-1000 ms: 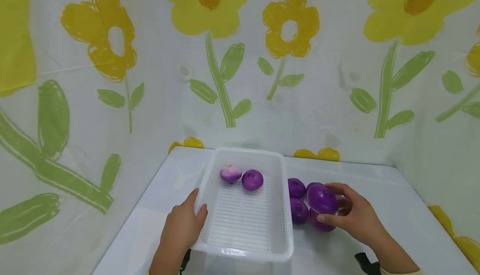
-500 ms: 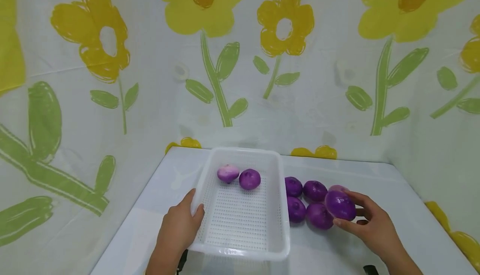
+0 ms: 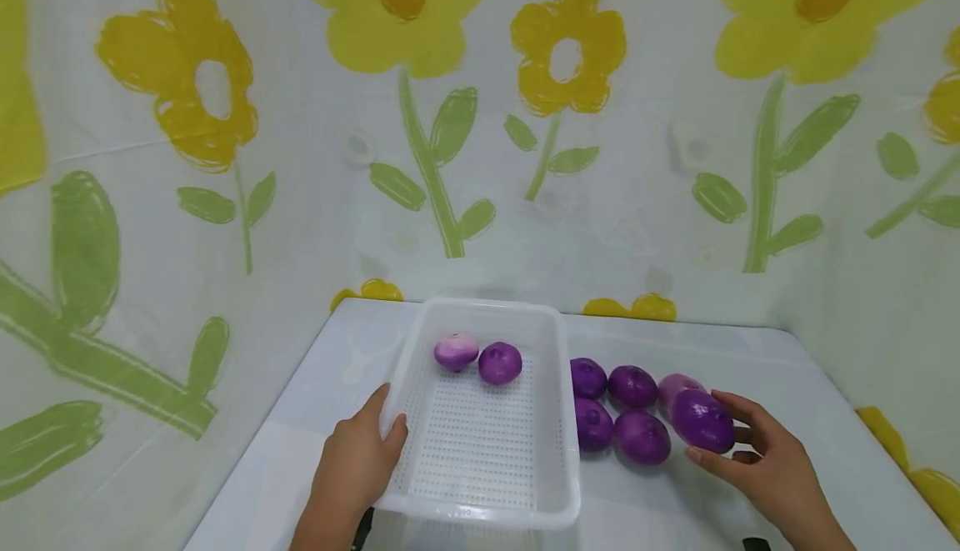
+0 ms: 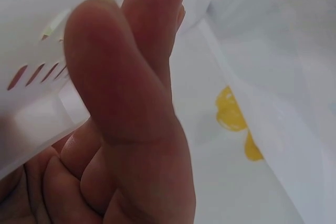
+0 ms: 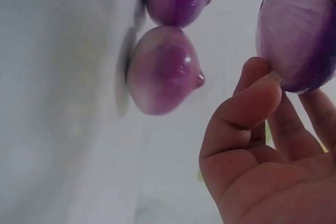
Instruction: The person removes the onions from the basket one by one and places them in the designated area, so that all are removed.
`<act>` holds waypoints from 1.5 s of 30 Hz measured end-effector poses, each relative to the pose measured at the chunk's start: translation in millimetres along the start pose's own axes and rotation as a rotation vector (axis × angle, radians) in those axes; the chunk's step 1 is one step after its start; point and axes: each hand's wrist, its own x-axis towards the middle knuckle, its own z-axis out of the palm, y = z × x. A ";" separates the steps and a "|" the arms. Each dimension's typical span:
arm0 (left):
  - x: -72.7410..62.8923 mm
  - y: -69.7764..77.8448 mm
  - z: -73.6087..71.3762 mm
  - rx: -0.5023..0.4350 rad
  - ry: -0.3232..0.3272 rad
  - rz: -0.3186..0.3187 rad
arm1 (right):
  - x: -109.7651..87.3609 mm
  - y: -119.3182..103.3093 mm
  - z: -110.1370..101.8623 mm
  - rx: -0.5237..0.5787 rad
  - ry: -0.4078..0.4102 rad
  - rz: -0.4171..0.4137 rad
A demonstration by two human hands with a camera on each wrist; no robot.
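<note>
My left hand (image 3: 356, 454) grips the left rim of a white perforated plastic basket (image 3: 480, 511), thumb over the edge. In the left wrist view its fingers (image 4: 142, 129) wrap the slotted basket wall (image 4: 31, 98). Two onions sit at the far end inside: a pale pink-and-purple onion (image 3: 456, 353) and a purple onion (image 3: 500, 363). To the basket's right, my right hand (image 3: 772, 459) pinches a glossy purple onion (image 3: 702, 422) between thumb and fingers. The right wrist view shows that onion (image 5: 296, 30) with a pale side, held at the fingertips.
Several purple onions stand in two rows right of the basket, among them a front onion (image 3: 642, 438), a back onion (image 3: 632, 387) and a paler onion (image 3: 678, 388) partly behind the held one. A flower-printed curtain (image 3: 645, 226) borders the white table (image 3: 780, 384) at back and sides.
My right hand has moved right with the purple onion, away from above the other onions, uncovering the front one and the paler one. The left hand keeps its grip on the basket.
</note>
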 end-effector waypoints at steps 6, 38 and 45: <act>0.4 0.7 1.7 0.003 -0.007 -0.015 | -3.4 0.2 -2.6 -0.030 0.014 -0.008; 2.0 2.2 -1.5 0.002 -0.030 -0.033 | 18.8 38.8 -0.3 -0.186 -0.086 0.042; 1.6 0.8 -1.0 0.002 -0.036 -0.038 | 18.7 38.3 4.8 -0.202 -0.058 0.009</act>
